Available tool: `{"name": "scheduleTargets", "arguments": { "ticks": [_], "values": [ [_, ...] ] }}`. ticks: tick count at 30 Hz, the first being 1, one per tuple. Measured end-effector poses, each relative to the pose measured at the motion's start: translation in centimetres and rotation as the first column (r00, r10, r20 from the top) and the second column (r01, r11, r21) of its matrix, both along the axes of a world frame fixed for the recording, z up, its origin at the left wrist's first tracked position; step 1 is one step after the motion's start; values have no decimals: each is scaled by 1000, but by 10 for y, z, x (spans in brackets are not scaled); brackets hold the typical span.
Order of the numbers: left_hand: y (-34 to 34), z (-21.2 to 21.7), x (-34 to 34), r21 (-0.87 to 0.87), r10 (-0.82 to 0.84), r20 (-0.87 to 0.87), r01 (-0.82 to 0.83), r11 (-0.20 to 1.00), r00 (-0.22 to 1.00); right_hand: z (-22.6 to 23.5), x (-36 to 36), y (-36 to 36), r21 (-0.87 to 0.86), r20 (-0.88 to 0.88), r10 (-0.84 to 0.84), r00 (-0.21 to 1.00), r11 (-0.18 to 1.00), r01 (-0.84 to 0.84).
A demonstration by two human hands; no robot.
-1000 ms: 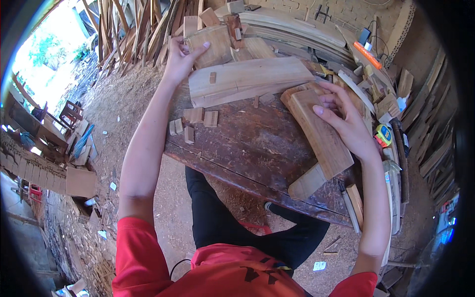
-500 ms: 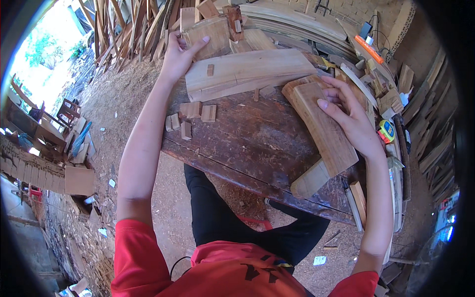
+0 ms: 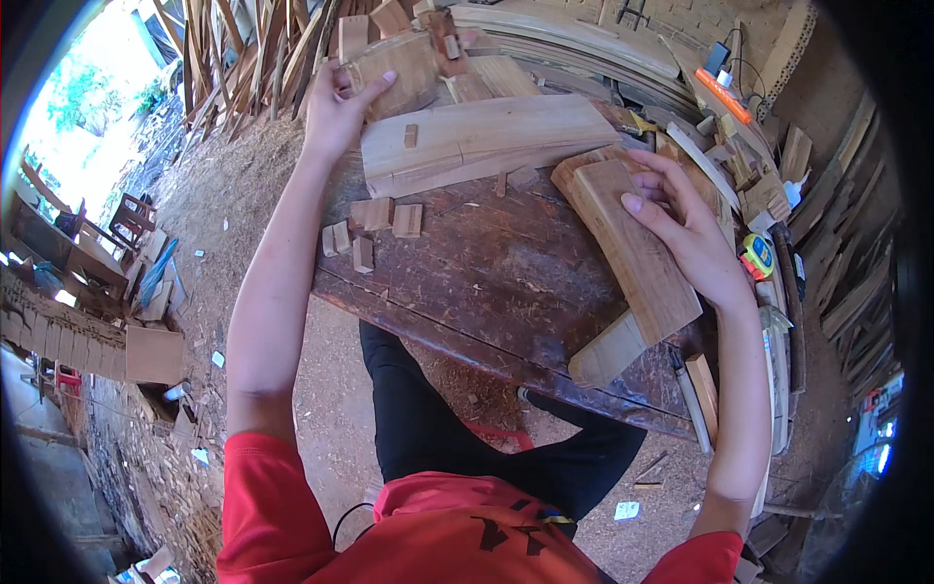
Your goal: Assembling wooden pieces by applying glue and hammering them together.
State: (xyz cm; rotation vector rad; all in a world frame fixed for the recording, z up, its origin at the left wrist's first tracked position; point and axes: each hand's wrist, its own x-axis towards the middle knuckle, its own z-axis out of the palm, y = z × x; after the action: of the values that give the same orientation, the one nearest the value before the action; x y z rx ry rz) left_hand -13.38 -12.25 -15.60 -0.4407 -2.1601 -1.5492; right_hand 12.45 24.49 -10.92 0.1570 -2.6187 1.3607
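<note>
Right hand [image 3: 686, 238] lies flat on a curved wooden piece [image 3: 632, 258]; left hand [image 3: 341, 107] grips a rounded block [image 3: 404, 73] farther back.

Nearest the person, the dark, worn workbench [image 3: 506, 292] carries one thick, curved, reddish-tan piece with a paler tenon-like end jutting over the front edge; the right hand's fingers are spread and pressed loosely on its top face, not closed around it. Five small wooden offcuts [image 3: 375, 226] sit in a loose cluster left of centre on the bench. Behind them lies one long, pale, curved plank [image 3: 486, 141] with a small block resting on it. Farthest, at the bench's back left corner, the left hand curls its fingers over the edge of the rounded block, thumb under. One yellow tape measure [image 3: 759, 255] sits just beside the right wrist.
</note>
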Motion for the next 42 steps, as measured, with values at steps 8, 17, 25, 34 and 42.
{"name": "scheduleTargets", "arguments": {
  "ticks": [8, 17, 25, 34, 42],
  "values": [
    [-1, 7, 14, -10, 141, -21, -141, 990, 990, 0, 1, 1, -11, 19, 1, 1000, 1000, -1],
    [7, 14, 25, -91, 144, 16, -142, 986, 989, -1, 1, 2, -3, 17, -1, 1000, 1000, 1],
    [3, 4, 12, -142, 208, -22, -209, 968, 978, -1, -2, 1, -16, 15, 9, 1000, 1000, -9],
    [10, 22, 30, -68, 392, -202, -412, 909, 897, 2, 3, 1, -67, 15, 1, 1000, 998, 0],
    [26, 73, 83, 294, 267, -731, -63, 954, 628, 56, 11, 38, -365, -508, -330, 796, 919, 149]
  ]
}}
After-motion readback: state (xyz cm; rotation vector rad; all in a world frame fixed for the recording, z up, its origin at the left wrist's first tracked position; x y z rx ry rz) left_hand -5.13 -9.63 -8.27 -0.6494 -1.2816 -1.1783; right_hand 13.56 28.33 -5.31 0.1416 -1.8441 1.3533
